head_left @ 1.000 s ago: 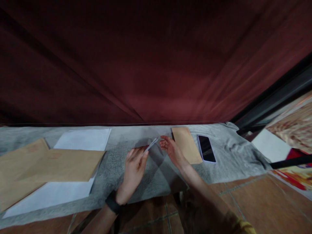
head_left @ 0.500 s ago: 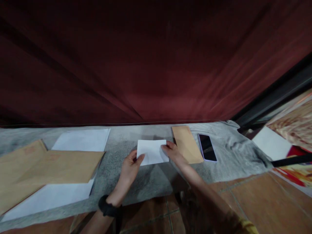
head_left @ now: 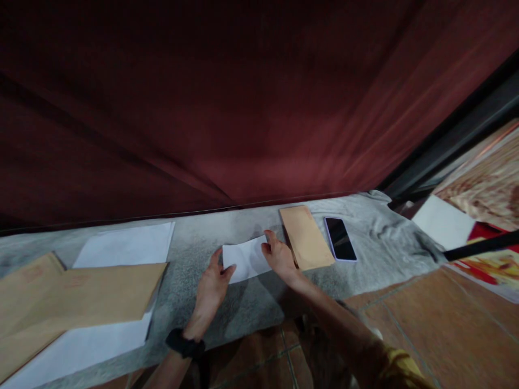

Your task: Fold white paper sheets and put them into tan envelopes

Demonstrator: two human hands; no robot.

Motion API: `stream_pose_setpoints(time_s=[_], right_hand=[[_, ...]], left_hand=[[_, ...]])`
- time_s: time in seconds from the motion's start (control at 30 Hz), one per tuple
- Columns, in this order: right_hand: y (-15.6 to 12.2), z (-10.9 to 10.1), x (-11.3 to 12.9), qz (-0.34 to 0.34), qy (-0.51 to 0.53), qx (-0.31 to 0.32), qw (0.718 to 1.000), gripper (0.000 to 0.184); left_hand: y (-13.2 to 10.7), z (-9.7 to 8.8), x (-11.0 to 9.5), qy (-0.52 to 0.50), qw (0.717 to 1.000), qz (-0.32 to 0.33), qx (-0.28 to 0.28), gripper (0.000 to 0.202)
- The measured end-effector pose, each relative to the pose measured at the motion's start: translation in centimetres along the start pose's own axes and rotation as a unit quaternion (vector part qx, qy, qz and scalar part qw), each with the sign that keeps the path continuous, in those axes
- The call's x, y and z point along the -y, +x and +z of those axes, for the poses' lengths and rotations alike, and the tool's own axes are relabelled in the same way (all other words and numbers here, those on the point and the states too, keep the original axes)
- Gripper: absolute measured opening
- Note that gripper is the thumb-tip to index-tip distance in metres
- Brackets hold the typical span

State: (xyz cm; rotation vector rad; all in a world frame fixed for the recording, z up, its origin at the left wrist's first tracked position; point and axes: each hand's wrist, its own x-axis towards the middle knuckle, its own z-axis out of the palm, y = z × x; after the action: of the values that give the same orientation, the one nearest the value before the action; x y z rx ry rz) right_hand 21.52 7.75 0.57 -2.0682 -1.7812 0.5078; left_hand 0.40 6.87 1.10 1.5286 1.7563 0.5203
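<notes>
A folded sheet of white paper (head_left: 246, 260) is held between my two hands, just above the grey cloth. My left hand (head_left: 212, 282) grips its left edge, thumb on top and fingers behind. At the right edge, my right hand (head_left: 279, 258) pinches the paper between thumb and fingers. The sheet bends slightly in the middle. Right beside my right hand lies a stack of brown envelopes (head_left: 308, 237) on the cloth.
A phone (head_left: 340, 239) lies right of the envelopes. At the left, large brown envelopes (head_left: 109, 292) overlap white sheets (head_left: 125, 244). The grey cloth (head_left: 203, 237) covers the surface, a dark red curtain (head_left: 251, 108) hangs behind, and tiled floor (head_left: 425, 308) shows in front.
The paper has tipped and bowed, its right side now higher than its left. My right hand's fingers have curled more over the right edge. The whole view has tilted slightly.
</notes>
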Motion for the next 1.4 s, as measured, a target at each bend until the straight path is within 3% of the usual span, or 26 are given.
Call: stream_pose_setpoints(time_s=[0.2,0.33,0.43,0.5,0.63,0.73,0.87,0.97,1.13,1.4], right_hand=[[-0.7,-0.5,0.1,-0.036,-0.037,-0.043,0.998,0.047],[-1.1,-0.1,0.6,-0.164,-0.021,-0.08,0.983,0.042],[-2.1,1.4,1.2,-0.258,0.008,-0.048,0.965,0.041],[-3.0,2.5,1.5,-0.278,-0.006,-0.029,0.96,0.045],[-4.3,4.0,1.4,-0.279,-0.045,-0.028,0.959,0.052],[-4.6,4.0,1.2,-0.268,-0.058,-0.041,0.961,0.054],[-4.6,3.6,1.3,-0.251,-0.071,-0.032,0.965,0.055],[-4.6,3.2,1.5,-0.251,-0.081,-0.002,0.965,0.057],[-4.7,3.5,1.2,-0.254,-0.096,0.001,0.962,0.058],[-4.4,4.9,-0.5,-0.225,-0.108,-0.101,0.963,0.056]], left_hand=[[-0.1,0.0,-0.6,0.087,0.996,0.013,-0.013,0.065],[-0.2,0.3,-0.9,0.135,0.99,0.026,-0.017,0.064],[-0.3,0.4,-0.8,0.169,0.985,0.035,-0.016,0.064],[-0.5,0.5,-0.9,0.215,0.976,0.041,-0.019,0.064],[-1.6,0.4,-1.3,0.349,0.935,0.058,-0.039,0.064],[-2.3,0.2,-1.1,0.381,0.916,0.103,-0.073,0.058],[-2.0,1.0,-0.3,0.301,0.911,0.241,-0.144,0.05],[-1.6,2.7,0.3,0.232,0.908,0.319,-0.143,0.055],[-1.8,5.2,0.9,0.264,0.906,0.302,-0.133,0.072],[-1.8,5.1,1.3,0.303,0.904,0.246,-0.173,0.066]])
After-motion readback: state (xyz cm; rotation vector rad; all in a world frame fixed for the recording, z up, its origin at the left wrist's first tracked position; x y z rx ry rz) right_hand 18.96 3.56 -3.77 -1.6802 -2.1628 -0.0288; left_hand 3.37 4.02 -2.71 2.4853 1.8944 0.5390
